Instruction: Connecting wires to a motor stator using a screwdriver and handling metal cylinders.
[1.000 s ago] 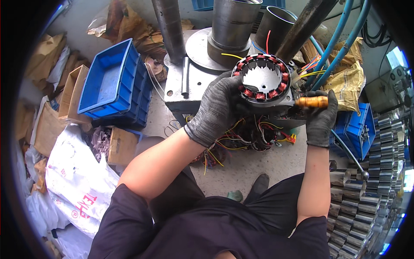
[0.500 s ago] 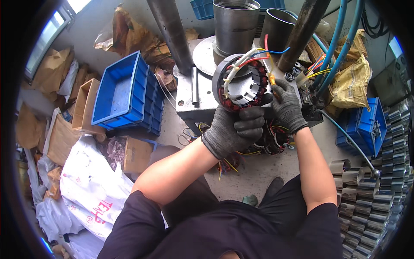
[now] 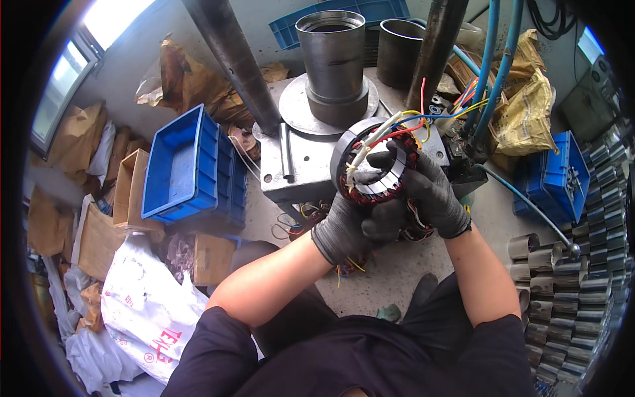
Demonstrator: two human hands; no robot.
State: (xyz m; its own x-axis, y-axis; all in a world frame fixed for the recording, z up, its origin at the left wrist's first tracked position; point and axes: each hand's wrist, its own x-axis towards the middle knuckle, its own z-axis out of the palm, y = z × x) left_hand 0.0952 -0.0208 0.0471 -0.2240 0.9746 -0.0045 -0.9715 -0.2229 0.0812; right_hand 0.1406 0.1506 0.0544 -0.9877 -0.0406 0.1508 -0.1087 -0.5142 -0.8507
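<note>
Wire-wound ring (image 3: pixel 387 182) tilted, dark-rimmed, red-coiled, coloured leads (image 3: pixel 405 130) toward far right; my left hand (image 3: pixel 349 228), right hand (image 3: pixel 433 195) gripping it.

The ring (image 3: pixel 344 152) is smooth metal, the crates (image 3: pixel 208 165) plastic.

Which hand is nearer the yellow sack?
Right. The right hand, at the wound ring, is below and left of the yellow sack; the left hand, under the ring, is farther left.
</note>
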